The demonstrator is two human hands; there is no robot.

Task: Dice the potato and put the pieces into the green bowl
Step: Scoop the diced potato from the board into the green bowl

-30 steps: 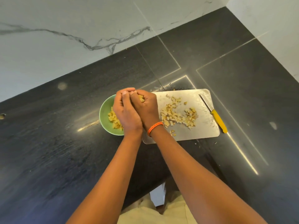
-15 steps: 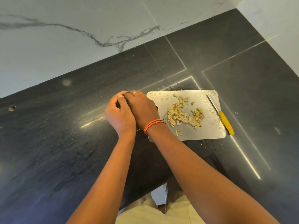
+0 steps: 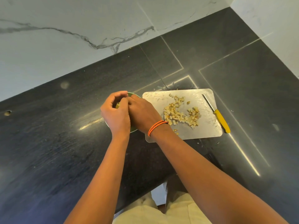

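The steel cutting board (image 3: 191, 126) is seen at three o'clock of the green bowl (image 3: 133, 95), which is almost hidden beneath both hands. The remaining potato pieces (image 3: 181, 114) are heaped on the board at three o'clock of the right hand (image 3: 142, 113), the nearer one. The left hand (image 3: 115, 113) is cupped loosely around a few cubes, while the right hand's grip cannot be told.

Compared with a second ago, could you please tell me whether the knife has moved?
No. The knife still lies along the cutting board's right edge, as before.
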